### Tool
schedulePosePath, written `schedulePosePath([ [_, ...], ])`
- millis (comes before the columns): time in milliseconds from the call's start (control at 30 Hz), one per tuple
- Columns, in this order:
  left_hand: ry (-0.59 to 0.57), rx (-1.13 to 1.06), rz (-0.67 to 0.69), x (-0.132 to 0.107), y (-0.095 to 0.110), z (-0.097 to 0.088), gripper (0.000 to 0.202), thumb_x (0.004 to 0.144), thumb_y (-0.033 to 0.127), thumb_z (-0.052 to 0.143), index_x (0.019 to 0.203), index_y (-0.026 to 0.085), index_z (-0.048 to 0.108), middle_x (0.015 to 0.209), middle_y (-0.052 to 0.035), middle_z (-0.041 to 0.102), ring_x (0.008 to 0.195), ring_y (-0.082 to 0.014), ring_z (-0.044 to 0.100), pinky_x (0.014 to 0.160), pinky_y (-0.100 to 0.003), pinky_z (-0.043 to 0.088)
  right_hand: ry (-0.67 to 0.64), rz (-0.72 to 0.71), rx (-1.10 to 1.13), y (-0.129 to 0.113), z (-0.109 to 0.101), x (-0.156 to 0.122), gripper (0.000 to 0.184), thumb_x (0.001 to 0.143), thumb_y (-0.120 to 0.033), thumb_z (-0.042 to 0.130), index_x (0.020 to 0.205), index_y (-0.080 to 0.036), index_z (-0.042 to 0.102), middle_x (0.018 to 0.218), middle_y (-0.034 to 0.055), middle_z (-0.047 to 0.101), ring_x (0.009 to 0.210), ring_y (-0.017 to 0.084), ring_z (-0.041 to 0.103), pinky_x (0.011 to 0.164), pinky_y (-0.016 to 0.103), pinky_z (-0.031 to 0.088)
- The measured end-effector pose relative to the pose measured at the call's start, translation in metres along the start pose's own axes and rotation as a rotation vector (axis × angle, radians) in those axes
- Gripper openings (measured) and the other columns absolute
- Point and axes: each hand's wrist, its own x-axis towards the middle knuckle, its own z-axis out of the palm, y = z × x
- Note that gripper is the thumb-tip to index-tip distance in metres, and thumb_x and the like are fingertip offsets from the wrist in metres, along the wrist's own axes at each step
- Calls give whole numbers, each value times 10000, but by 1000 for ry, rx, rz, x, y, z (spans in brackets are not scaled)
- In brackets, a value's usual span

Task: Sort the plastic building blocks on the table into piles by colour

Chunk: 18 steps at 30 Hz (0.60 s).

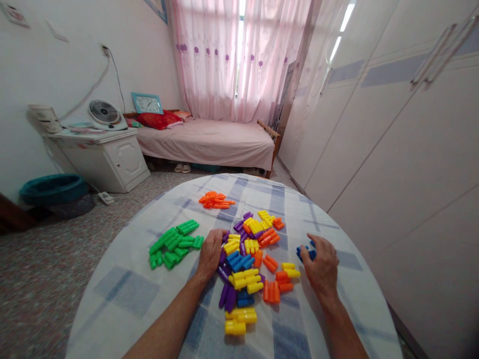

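Note:
My left hand [212, 253] rests at the left edge of a mixed pile, its fingers curled together on a purple plastic piece [226, 236]; the fingertips are partly hidden. On the right, my right hand [321, 259] hovers over a small group of blue pieces [305, 253], thumb and forefinger apart around them. Between my hands lie short finger-shaped plastic pieces joined in rows: yellow pieces [245, 279], orange pieces [271, 291], more purple pieces [227, 297] and blue pieces [240, 261]. Some of these overlap one another.
Green pieces [174, 244] form a heap on the left of the round table [123, 309], which has a checked cloth. A separate orange heap [215, 200] lies at the far side. Beyond stand a bed [209, 139], a white cabinet [127, 162] and a wardrobe [374, 149].

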Motion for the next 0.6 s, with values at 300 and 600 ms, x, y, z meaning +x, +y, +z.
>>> schedulePosePath([
  [300,7,-34,-38,-1,5,0,426,939,394,232,891,200,608,896,-45,610,895,-188,567,842,-328,446,56,289,-29,32,-1,3,540,816,-497,379,1158,-127,573,1186,165,558,1128,303,461,952,454,331],
  [600,25,-58,-42,-1,6,0,419,934,400,248,909,194,611,917,-49,619,908,-185,572,851,-324,446,-126,369,133,37,10,-4,586,841,-517,338,1218,-114,535,1208,164,547,1140,284,483,982,444,345],
])
